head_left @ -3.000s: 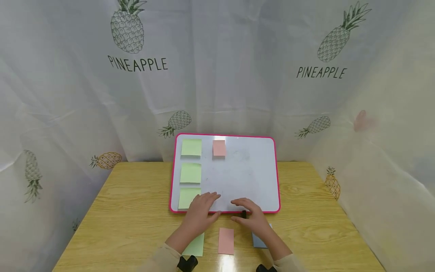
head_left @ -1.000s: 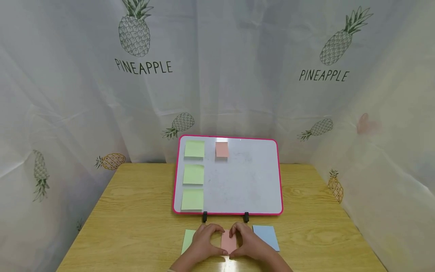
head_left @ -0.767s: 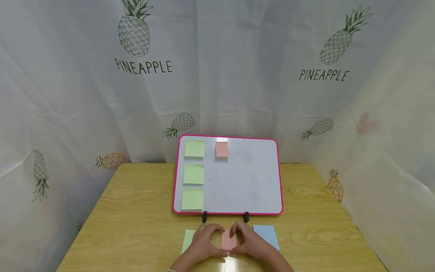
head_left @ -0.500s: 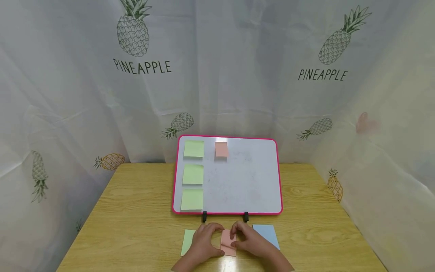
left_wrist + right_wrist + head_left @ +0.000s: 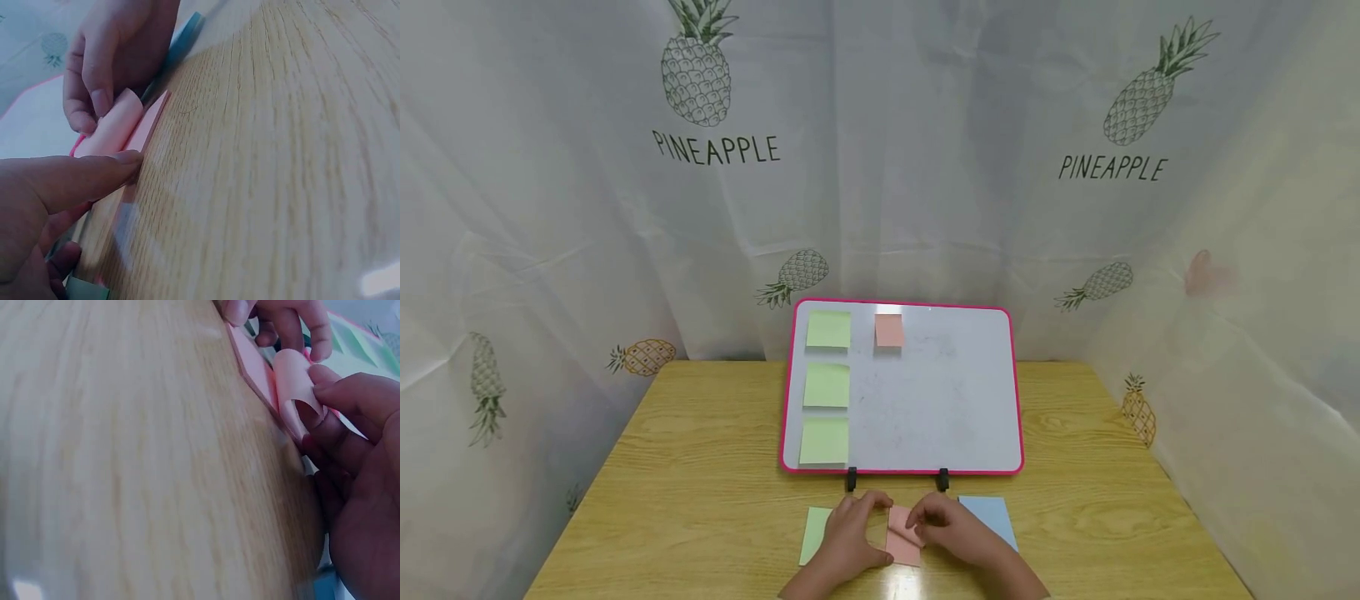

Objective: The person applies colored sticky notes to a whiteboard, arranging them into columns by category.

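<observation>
A pink sticky pad (image 5: 901, 546) lies on the wooden table (image 5: 700, 500) near its front edge. My left hand (image 5: 853, 533) steadies the pad, with the thumb (image 5: 94, 175) pressed on its near corner and the fingers (image 5: 281, 322) curled at its far edge. My right hand (image 5: 942, 529) pinches the pad's top pink sheet (image 5: 115, 125), which curls up off the pad (image 5: 253, 362). In the right wrist view the sheet (image 5: 294, 378) bends over my fingertips.
A green pad (image 5: 812, 533) lies left of my hands and a blue pad (image 5: 992, 517) lies to the right. Behind them stands a pink-framed whiteboard (image 5: 940, 400) with three green notes (image 5: 826, 385) and one pink note (image 5: 888, 330). Pineapple-print curtains surround the table.
Both hands came back from the whiteboard's lower edge to the pink pad. Over the last second my right hand has peeled the top sheet up and curled it.
</observation>
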A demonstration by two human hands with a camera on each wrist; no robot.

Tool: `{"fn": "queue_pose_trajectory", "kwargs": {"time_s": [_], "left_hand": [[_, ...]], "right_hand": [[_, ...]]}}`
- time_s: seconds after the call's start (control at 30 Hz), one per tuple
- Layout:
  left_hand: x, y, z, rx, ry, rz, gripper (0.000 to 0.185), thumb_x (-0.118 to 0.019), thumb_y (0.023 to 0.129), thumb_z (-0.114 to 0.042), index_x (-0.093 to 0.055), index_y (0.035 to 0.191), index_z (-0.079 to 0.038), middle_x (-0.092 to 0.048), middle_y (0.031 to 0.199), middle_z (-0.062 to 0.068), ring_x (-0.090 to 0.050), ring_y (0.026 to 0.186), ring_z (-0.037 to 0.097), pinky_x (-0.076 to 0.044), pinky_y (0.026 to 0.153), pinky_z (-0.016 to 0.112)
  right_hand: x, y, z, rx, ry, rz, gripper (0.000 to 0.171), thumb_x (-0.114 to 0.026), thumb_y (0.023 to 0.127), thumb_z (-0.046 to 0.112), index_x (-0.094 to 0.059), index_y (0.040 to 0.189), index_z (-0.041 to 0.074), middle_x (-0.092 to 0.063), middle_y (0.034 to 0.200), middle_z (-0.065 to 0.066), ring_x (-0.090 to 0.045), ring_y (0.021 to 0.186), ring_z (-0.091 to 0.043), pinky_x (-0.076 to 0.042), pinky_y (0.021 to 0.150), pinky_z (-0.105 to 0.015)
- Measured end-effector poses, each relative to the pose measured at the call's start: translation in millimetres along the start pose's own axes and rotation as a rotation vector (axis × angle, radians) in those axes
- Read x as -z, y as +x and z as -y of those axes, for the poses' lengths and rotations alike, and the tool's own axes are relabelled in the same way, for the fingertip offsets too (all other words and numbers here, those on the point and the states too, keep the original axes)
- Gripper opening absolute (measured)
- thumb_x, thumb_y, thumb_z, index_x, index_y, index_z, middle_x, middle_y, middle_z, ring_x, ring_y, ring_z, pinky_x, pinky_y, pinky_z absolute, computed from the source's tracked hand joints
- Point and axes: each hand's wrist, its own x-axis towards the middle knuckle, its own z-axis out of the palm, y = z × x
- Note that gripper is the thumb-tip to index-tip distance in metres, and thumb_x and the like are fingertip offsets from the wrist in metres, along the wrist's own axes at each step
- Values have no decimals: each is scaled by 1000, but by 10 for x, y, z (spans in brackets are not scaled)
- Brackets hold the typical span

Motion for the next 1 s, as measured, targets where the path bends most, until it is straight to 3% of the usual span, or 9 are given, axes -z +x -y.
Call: {"fn": "queue_pose_trajectory", "kwargs": {"time_s": [0.13, 0.3, 0.53, 0.7, 1.0], "left_hand": [[5, 6, 4, 2, -14, -4, 71, -93, 58, -25, -52, 116, -30, -57, 115, -11, -46, 99, 14, -37, 89, 47], [13, 14, 2, -2, -15, 2, 70, -93, 57, -24, -53, 114, -30, -57, 115, -12, -46, 101, 15, -36, 91, 48], [40, 24, 6, -52, -14, 17, 57, -92, 58, -21, -56, 101, -31, -59, 115, -16, -44, 99, 10, -36, 87, 43], [66, 24, 2, -125, 17, 32, 47, -92, 57, -20, -60, 89, -31, -58, 119, -14, -45, 102, 11, -37, 85, 43], [85, 5, 3, -128, 61, 73, 36, -91, 62, -24, -68, 88, -35, -56, 121, -12, -45, 107, 14, -37, 89, 49]], "right_hand": [[34, 10, 9, -22, 39, 5, 15, -58, 98, 10, -70, 106, 7, -62, 99, -8, -56, 85, -9, -49, 74, -25], [64, 31, 50, -14, 54, -16, 17, -69, 89, 7, -73, 104, 1, -66, 103, -14, -59, 93, -14, -49, 80, -26], [102, 48, 148, 8, 28, -9, 25, -78, 81, 8, -73, 105, 1, -67, 97, -12, -55, 82, -9, -49, 69, -22], [124, 66, 187, -17, 32, -42, 28, -79, 79, 6, -73, 106, 1, -68, 101, -11, -58, 86, -8, -50, 72, -22], [128, 152, 173, -66, -33, -132, 27, -80, 80, 12, -75, 105, 4, -68, 100, -5, -60, 84, -8, -51, 69, -22]]}}
